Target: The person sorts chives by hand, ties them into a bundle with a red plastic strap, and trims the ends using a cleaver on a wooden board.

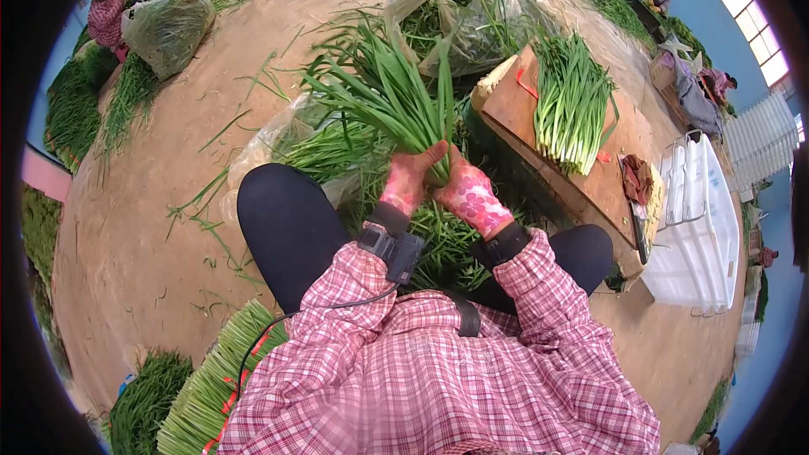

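Note:
Both my hands wear pink flowered fingerless gloves. My left hand (411, 177) and my right hand (468, 186) meet around the lower stems of a bunch of garlic chives (404, 98), whose leaves fan up and to the left. The stem ends are hidden by my hands. Loose green leaves (452, 246) lie beneath my hands, between my knees. To the right, a pile of chives with pale stem ends (569, 107) lies on a wooden board (607, 183). A knife (639, 234) with a dark handle rests at the board's right edge, beside a brown cloth (637, 180).
Clear plastic bags of greens (468, 19) stand ahead. White plastic crates (695, 234) are stacked at the right. Chive bundles with red ties (215, 379) lie at my lower left. Other people work farther off, one by a full bag (167, 25) at upper left.

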{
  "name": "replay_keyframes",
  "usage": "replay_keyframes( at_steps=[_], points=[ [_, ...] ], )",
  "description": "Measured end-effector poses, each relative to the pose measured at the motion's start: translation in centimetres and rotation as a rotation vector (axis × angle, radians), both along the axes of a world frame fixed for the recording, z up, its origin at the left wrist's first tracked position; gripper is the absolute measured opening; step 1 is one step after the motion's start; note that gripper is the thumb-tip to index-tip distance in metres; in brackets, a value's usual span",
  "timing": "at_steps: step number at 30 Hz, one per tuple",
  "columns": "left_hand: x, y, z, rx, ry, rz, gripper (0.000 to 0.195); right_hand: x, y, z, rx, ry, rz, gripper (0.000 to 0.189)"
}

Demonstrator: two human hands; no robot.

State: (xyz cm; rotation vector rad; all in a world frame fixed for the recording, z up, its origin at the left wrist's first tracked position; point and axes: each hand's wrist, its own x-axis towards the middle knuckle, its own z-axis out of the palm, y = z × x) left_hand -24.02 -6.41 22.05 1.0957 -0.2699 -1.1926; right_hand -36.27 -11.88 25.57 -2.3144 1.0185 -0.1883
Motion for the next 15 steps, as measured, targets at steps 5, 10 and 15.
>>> replay_keyframes(
  at_steps=[5,10,15],
  points=[
    [0.4,-0.7,2.1,-0.035,0.287,0.102,0.023,0.1,1.1,1.8,-0.178,0.024,0.015,0.080],
    [3.9,-0.8,-0.8,-0.487,0.428,0.147,0.017,-5.5,-1.4,-0.4,0.135,-0.019,0.027,0.045],
    [4.8,-0.9,-0.2,-0.619,0.562,0.253,0.014,-7.2,-2.8,-1.3,0.076,-0.713,-0.355,0.017]
  ],
)
